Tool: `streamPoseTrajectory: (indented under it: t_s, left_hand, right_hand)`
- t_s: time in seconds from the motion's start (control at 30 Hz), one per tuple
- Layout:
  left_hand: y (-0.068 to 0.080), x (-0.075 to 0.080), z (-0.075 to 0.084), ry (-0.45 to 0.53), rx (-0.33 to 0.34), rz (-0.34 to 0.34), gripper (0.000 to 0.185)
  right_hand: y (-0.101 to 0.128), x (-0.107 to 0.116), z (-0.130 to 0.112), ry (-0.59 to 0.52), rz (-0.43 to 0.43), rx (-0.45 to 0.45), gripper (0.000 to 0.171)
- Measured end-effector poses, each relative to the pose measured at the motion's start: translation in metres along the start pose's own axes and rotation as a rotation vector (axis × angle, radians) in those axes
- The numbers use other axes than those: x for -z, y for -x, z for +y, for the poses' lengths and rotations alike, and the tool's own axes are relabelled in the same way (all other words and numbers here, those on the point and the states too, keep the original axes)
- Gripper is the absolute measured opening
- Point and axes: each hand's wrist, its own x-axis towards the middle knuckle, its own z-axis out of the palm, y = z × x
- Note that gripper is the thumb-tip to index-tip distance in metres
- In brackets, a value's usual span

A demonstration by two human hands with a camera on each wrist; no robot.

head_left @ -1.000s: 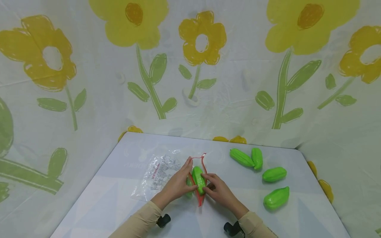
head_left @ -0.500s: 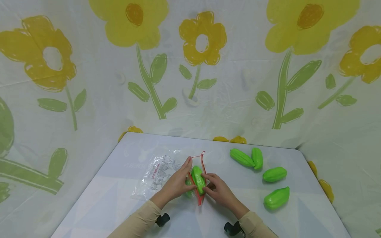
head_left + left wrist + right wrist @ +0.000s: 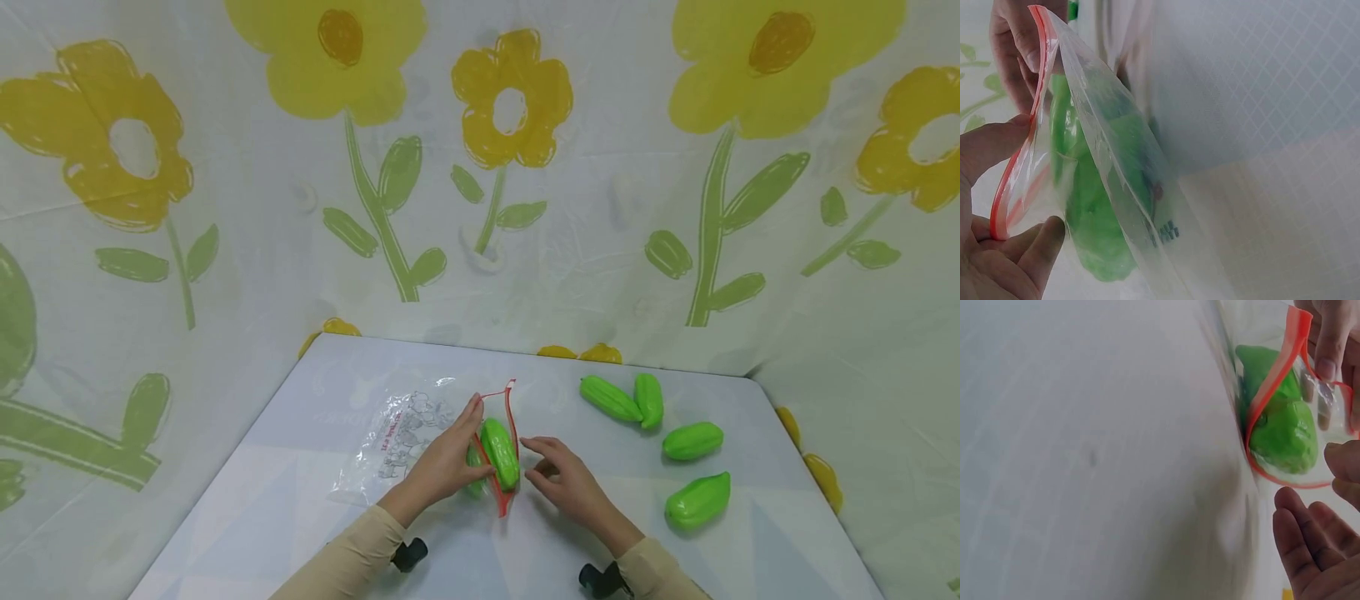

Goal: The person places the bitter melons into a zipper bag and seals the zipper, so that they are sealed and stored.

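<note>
My left hand (image 3: 459, 454) pinches the red zip rim (image 3: 512, 410) of a clear printed plastic bag (image 3: 397, 437) lying on the white table (image 3: 300, 500) and holds its mouth apart. A green ridged toy vegetable (image 3: 500, 452) sits in that mouth, partly inside. My right hand (image 3: 557, 477) hovers just right of it with relaxed fingers, holding nothing. In the left wrist view my thumb (image 3: 991, 147) presses the red rim (image 3: 1019, 175), with the green vegetable (image 3: 1097, 237) behind the film. The right wrist view shows the same vegetable (image 3: 1282, 425) inside the rim (image 3: 1272, 381) and my bare fingers (image 3: 1310, 550) below it.
Several more green toy vegetables lie on the right of the table: a touching pair (image 3: 609, 397) at the back, one (image 3: 692, 440) in the middle and one (image 3: 697, 500) nearer me. A flowered cloth (image 3: 510, 208) walls in the table's back and sides.
My right hand has let go of the green vegetable and drawn back a little to the right. The vegetable stays in the bag's mouth; my left hand keeps its hold.
</note>
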Motion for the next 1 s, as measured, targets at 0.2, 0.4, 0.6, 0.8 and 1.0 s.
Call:
streamPoseTrajectory:
  t_s: [0.2, 0.4, 0.6, 0.8, 1.0]
  left_hand:
    - [0.000, -0.001, -0.001, -0.009, -0.004, 0.004, 0.103]
    - [0.000, -0.002, -0.002, -0.007, -0.004, 0.004, 0.104]
    - [0.001, -0.002, -0.001, -0.001, -0.002, 0.008, 0.104]
    - [0.002, -0.001, 0.000, -0.002, 0.007, 0.009, 0.104]
    - [0.003, -0.001, 0.000, 0.009, -0.003, 0.026, 0.103]
  right_hand:
    - [0.008, 0.013, 0.005, 0.000, 0.023, -0.052, 0.051]
    - [0.016, 0.025, 0.013, 0.031, 0.067, -0.075, 0.050]
    - [0.027, 0.038, 0.019, 0.036, 0.103, -0.095, 0.051]
    - [0.042, 0.050, 0.029, 0.041, 0.153, -0.047, 0.050]
    - [0.055, 0.063, 0.035, 0.087, 0.212, 0.016, 0.050]
